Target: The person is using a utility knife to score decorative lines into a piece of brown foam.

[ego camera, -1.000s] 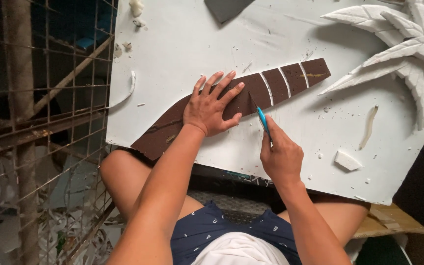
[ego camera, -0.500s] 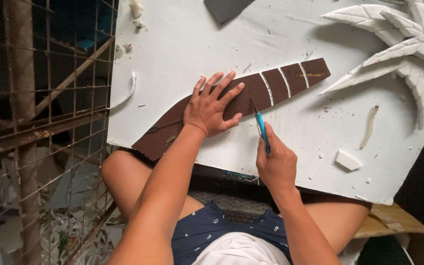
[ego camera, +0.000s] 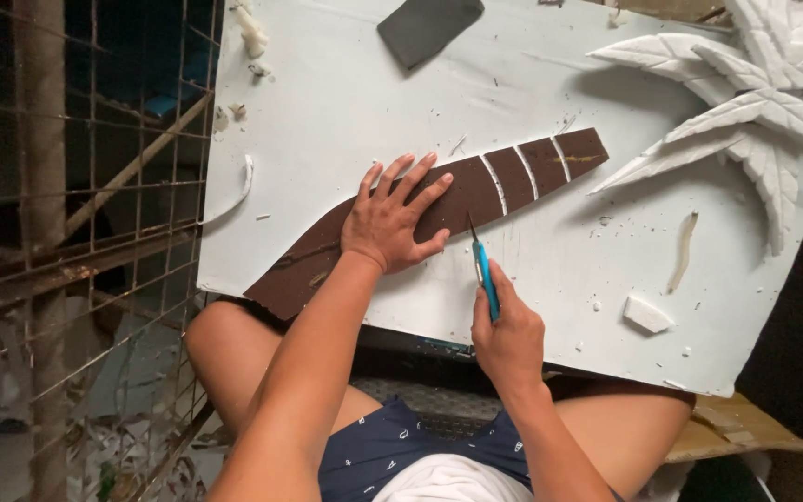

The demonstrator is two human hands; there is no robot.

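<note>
The left hand [ego camera: 392, 221] hides part of the brown strip [ego camera: 462, 191], lying flat with fingers spread. Just below the strip, the right hand [ego camera: 509, 336] grips a blue knife [ego camera: 485, 274].

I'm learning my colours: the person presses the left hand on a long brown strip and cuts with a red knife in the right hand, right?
Not quite. The head view shows the knife is blue; the left hand presses the brown strip, and the right hand holds the knife.
</note>
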